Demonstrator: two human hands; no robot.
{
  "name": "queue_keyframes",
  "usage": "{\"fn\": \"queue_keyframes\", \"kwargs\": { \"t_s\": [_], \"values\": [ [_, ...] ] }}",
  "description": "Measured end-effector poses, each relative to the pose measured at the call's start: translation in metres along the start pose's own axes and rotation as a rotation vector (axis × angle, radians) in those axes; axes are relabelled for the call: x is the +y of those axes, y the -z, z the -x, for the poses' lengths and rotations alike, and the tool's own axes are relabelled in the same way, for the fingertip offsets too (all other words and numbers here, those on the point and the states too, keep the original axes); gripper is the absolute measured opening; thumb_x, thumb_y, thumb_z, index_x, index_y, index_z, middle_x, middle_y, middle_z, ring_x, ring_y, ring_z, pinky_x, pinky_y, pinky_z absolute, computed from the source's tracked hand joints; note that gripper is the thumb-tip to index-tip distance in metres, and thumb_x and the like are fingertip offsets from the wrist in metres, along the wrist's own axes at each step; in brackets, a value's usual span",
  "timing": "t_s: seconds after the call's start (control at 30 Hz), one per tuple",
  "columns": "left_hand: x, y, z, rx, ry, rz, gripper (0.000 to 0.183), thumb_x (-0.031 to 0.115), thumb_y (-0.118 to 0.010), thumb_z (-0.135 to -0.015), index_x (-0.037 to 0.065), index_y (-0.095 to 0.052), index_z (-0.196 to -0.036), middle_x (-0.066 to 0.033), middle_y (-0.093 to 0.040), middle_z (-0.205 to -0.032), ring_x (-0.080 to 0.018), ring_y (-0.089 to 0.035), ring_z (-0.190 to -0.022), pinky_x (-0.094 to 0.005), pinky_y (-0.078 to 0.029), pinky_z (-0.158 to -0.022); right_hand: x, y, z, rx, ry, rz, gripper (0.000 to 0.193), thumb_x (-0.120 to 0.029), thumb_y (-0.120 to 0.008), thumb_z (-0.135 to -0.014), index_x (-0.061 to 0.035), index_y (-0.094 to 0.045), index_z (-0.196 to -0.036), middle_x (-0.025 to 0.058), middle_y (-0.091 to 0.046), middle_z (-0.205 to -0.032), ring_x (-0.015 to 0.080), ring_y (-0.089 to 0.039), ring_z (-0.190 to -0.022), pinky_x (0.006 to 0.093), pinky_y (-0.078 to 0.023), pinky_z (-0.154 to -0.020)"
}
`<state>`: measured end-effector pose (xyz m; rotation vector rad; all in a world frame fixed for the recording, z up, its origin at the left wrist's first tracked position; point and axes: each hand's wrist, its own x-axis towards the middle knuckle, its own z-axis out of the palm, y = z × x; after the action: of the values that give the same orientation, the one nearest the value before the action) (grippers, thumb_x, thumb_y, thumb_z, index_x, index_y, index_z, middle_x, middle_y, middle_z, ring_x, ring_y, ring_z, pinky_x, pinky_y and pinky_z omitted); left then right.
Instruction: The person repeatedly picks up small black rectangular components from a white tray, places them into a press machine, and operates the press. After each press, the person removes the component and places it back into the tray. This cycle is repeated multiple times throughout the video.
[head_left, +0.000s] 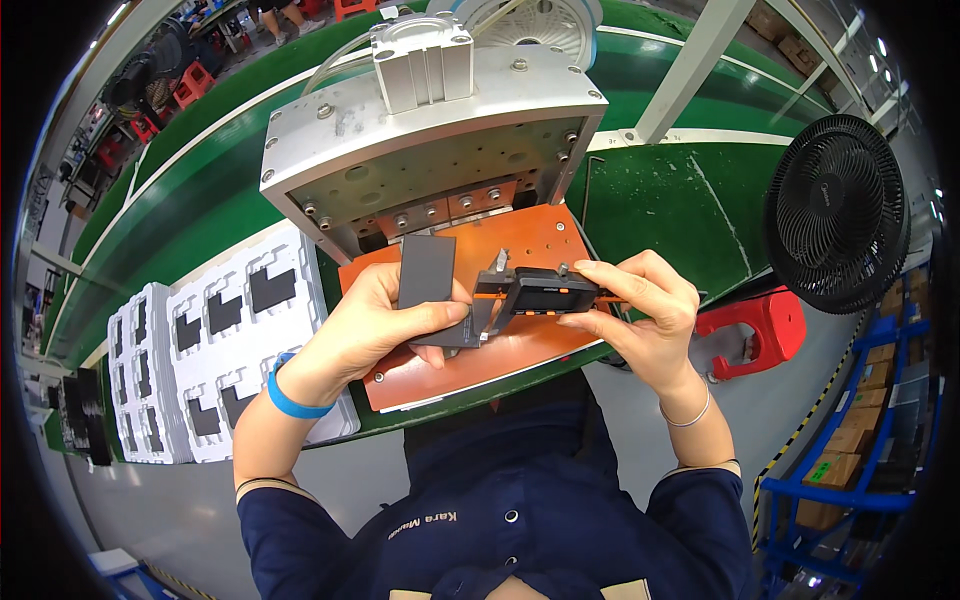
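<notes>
My left hand [378, 318] is closed on a dark grey, flat L-shaped piece [427, 268], with the thumb across its lower part. The piece's longer arm points up and away, over the orange base plate [550, 236]. Thumb and fingers of my right hand [652, 312] pinch the right end of a black rectangular block [556, 292] with small orange parts along its edge. The block's left end is close to the L-shaped piece, beside small metal clamps [498, 262]. Whether the block is fixed to the plate cannot be made out.
A metal press frame [330, 195] with a cylinder [424, 65] stands just beyond the plate. White moulded trays [240, 335] holding dark L-shaped pieces lie at left. At right are a black fan [838, 212] and a red stool [775, 330]; a green conveyor [690, 190] runs behind.
</notes>
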<state>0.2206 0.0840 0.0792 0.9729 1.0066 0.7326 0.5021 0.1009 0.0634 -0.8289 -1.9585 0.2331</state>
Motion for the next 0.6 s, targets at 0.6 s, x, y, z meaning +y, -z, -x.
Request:
{"fn": "queue_keyframes", "kwargs": {
  "t_s": [0.6],
  "values": [
    [0.031, 0.012, 0.055, 0.035, -0.039, -0.184, 0.028, 0.017, -0.062, -0.097, -0.002, -0.060, -0.118, -0.0110, -0.070, -0.093, -0.0127, -0.069, -0.072, -0.0225, -0.054, -0.062, 0.015, 0.041, 0.006, 0.019, -0.238, -0.033, 0.054, -0.002, -0.086, -0.061, -0.0008, -0.072, -0.113, 0.0047, -0.064, -0.085, 0.0129, -0.059, -0.077, 0.0243, -0.047, -0.066]
  ]
}}
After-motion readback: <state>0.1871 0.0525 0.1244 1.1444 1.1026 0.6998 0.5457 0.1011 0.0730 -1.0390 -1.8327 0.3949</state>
